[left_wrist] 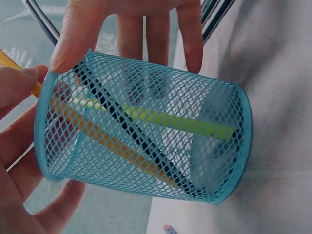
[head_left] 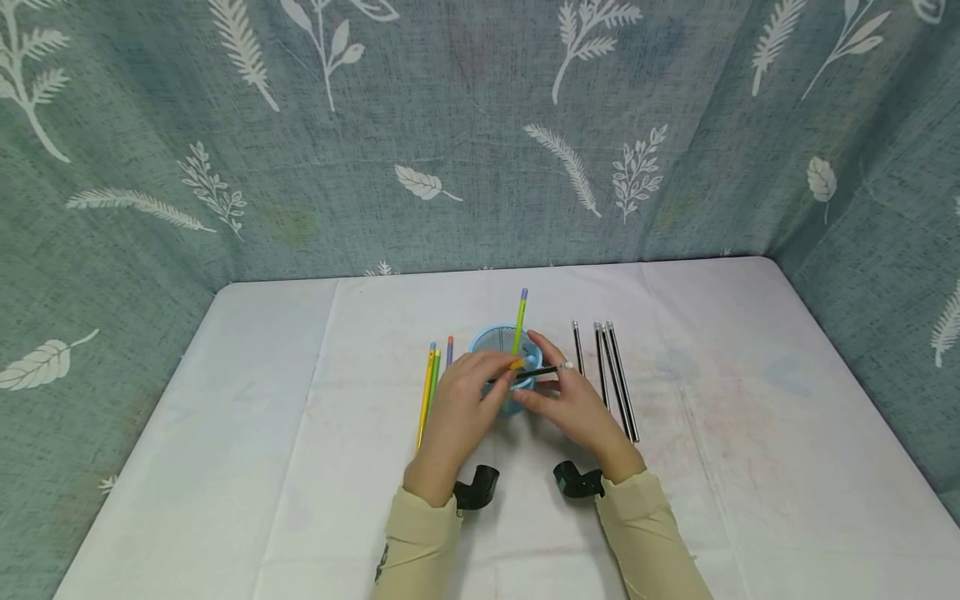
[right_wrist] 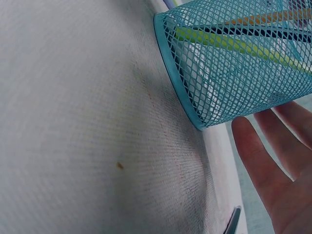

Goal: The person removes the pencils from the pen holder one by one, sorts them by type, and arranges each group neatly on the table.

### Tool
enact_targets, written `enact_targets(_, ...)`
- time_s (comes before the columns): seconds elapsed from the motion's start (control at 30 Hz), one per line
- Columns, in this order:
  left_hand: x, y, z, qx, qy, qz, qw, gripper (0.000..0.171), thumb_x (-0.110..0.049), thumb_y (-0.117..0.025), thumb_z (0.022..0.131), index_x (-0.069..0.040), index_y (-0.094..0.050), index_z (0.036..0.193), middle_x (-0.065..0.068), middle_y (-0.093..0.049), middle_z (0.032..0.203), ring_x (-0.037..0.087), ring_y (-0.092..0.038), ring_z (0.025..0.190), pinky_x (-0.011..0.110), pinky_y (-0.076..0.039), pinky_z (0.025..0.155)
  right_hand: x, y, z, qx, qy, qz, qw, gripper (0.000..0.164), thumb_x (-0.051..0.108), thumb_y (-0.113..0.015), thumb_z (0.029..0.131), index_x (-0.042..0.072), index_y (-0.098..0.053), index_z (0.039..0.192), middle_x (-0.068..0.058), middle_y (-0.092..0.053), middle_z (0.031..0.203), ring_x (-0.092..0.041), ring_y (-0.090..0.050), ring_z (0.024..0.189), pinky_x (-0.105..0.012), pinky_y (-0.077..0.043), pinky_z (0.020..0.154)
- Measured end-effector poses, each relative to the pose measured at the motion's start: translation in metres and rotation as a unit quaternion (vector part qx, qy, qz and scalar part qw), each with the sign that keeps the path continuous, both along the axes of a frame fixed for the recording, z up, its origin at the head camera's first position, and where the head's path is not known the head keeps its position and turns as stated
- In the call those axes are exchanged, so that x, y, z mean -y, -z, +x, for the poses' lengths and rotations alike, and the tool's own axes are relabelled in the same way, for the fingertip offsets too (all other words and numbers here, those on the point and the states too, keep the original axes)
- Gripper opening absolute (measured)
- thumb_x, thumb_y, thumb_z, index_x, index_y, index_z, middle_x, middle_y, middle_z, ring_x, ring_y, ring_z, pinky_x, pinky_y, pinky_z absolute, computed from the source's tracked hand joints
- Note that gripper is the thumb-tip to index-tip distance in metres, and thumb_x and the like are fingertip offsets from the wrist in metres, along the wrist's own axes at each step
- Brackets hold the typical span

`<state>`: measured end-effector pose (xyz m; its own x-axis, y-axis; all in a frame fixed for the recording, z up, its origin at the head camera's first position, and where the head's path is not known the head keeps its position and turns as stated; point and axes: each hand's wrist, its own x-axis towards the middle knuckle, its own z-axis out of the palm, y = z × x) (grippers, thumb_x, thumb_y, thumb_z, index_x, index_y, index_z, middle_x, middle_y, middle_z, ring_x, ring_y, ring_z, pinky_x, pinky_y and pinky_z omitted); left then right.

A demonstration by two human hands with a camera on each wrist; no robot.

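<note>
A light-blue mesh pencil cup (head_left: 512,407) stands on the table between the hands. Inside it, a green pencil (head_left: 521,312) rises upright, a black pencil (head_left: 538,372) leans to the right, and an orange-yellow pencil (left_wrist: 9,60) slants. My left hand (head_left: 467,402) pinches the upper part of that orange-yellow pencil at the cup's mouth, its lower end showing through the mesh in the left wrist view. My right hand (head_left: 576,410) holds the cup from the right, thumb at the rim and fingers along the far side; in the right wrist view its fingers (right_wrist: 253,156) lie against the mesh.
Left of the cup lie a yellow pencil (head_left: 426,392), a green pencil (head_left: 436,367) and a purple pencil (head_left: 450,350). Several black pencils (head_left: 619,383) lie to the right. A white cloth covers the table (head_left: 300,517), with a leaf-patterned curtain (head_left: 480,208) behind.
</note>
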<state>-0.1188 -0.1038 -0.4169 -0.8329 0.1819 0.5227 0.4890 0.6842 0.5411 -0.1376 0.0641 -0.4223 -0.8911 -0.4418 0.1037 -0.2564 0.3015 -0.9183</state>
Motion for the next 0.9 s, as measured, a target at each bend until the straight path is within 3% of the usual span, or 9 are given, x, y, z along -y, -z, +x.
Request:
enact_targets(0.3, 0.005, -0.003, 0.001, 0.001, 0.002, 0.025, 0.9997, 0.021, -0.018, -0.06, 0.086, -0.016, -0.064, 0.107, -0.008, -0.059, 0.103, 0.008, -0.053, 0.095, 0.026, -0.043, 0.082, 0.001, -0.001, 0.0, 0.007, 0.008, -0.006, 1.0, 0.075, 0.023, -0.065, 0.082, 0.024, -0.02, 0.142, -0.012, -0.024, 0.143, -0.032, -0.048, 0.11, -0.046, -0.04, 0.089)
enact_targets(0.53, 0.009, -0.002, 0.0, -0.012, -0.003, 0.039, 0.9992, 0.019, -0.02, -0.058, 0.088, -0.014, -0.065, 0.105, -0.008, -0.06, 0.1, 0.006, -0.053, 0.091, 0.025, -0.044, 0.08, 0.001, -0.006, 0.004, 0.034, 0.026, 0.032, 0.999, 0.073, 0.029, -0.064, 0.083, 0.032, -0.021, 0.141, -0.004, -0.025, 0.143, -0.032, -0.051, 0.106, -0.043, -0.043, 0.086)
enact_targets(0.9, 0.011, -0.006, 0.001, -0.009, -0.002, 0.054, 0.9985, 0.024, -0.027, -0.056, 0.089, -0.014, -0.064, 0.108, -0.009, -0.06, 0.093, 0.004, -0.053, 0.086, 0.025, -0.045, 0.072, 0.001, -0.007, 0.004, 0.036, 0.028, 0.027, 0.999, 0.072, 0.028, -0.064, 0.083, 0.034, -0.021, 0.14, -0.007, -0.027, 0.143, -0.032, -0.051, 0.106, -0.044, -0.043, 0.085)
